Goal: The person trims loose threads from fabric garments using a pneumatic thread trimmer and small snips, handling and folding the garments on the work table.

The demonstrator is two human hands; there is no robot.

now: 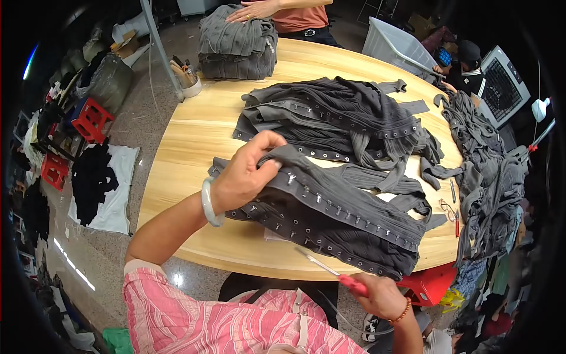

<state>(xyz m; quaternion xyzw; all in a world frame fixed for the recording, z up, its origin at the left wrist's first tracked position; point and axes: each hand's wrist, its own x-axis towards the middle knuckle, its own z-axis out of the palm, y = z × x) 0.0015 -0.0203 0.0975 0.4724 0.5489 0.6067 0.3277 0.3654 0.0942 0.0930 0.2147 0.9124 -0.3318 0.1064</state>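
My left hand (244,171), with a pale bangle at its wrist, pinches the upper edge of a dark grey ribbed garment (348,203). The lifted edge carries a row of metal hooks, and eyelets run along the front strip lying on the table. Closer to my body, my right hand (380,298) is closed around a red-handled tool (354,284) with a slim metal shaft. Its tip points left, just short of the garment; its exact kind is unclear. Behind lies a pile of similar garments (330,112) with hooks and eyelets.
Folded garments (236,53) are stacked at the back left, beneath another person's hand (253,10). A tool cup (190,85) stands nearby. A heap of grey garments (489,177) hangs over the right edge of the wooden table (194,135), near scissors (448,207). A grey bin (395,47) stands behind.
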